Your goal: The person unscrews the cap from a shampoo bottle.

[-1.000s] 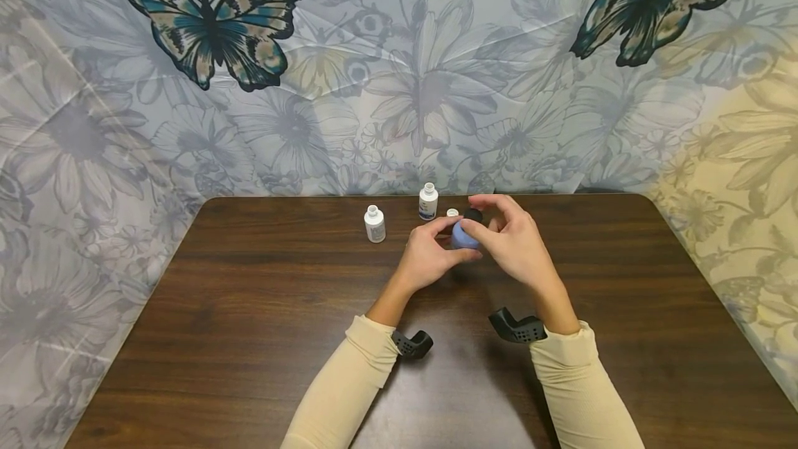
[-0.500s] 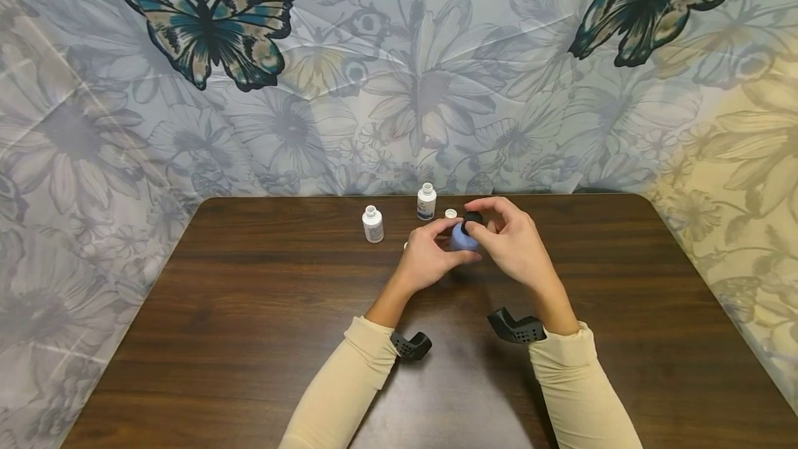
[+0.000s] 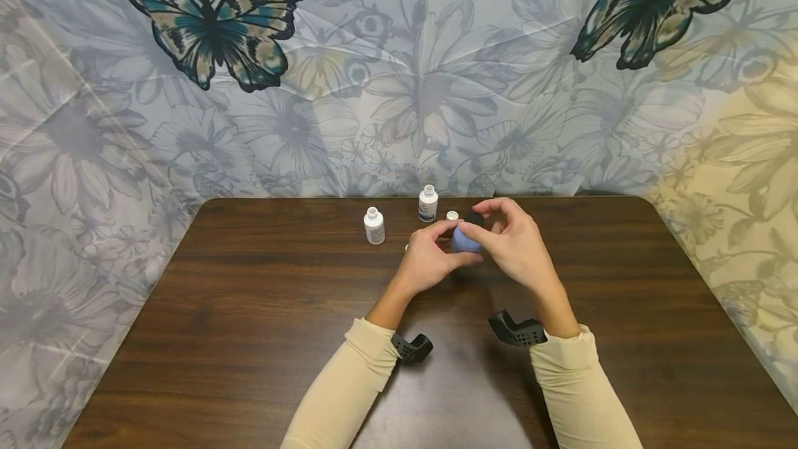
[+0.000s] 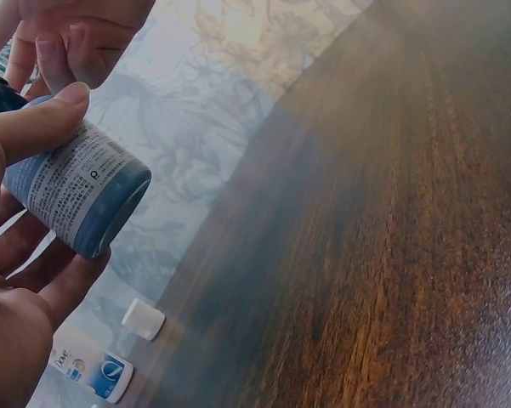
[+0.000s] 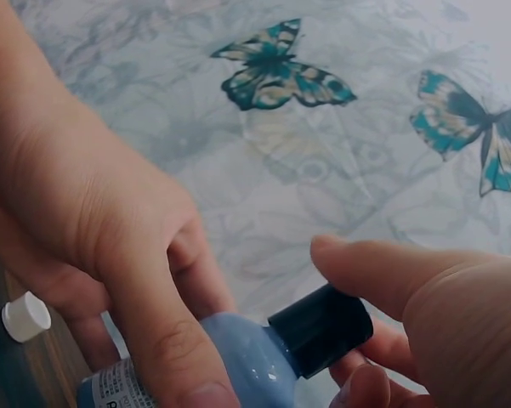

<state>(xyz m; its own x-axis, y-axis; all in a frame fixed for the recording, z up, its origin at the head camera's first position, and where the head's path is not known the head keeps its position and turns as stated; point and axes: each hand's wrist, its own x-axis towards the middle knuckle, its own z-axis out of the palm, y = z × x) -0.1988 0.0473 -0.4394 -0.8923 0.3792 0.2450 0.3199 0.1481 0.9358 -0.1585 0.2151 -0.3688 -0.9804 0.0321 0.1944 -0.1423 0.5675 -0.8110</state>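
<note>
My left hand (image 3: 430,258) grips a blue bottle (image 4: 76,183) round its body, thumb on one side and fingers on the other. The bottle carries a pale label with small print and a black cap (image 5: 321,330). At that cap is my right hand (image 3: 514,244), its thumb along one side and its fingertips curled at the other. Just beyond the bottle, a small white cap (image 3: 451,215) stands on the table. Another white cap (image 5: 25,316) shows beside the left hand in the right wrist view; from the head it is mostly hidden.
Two uncapped white bottles stand towards the table's back edge: one white bottle (image 3: 375,226) left of the hands, another white bottle (image 3: 427,204) right behind them. A butterfly-print cloth (image 3: 299,116) hangs behind the brown wooden table (image 3: 249,331).
The right thumb has slid across the black cap towards the left, and its fingers have shifted slightly round it. The left hand keeps its hold on the blue bottle, almost still.
</note>
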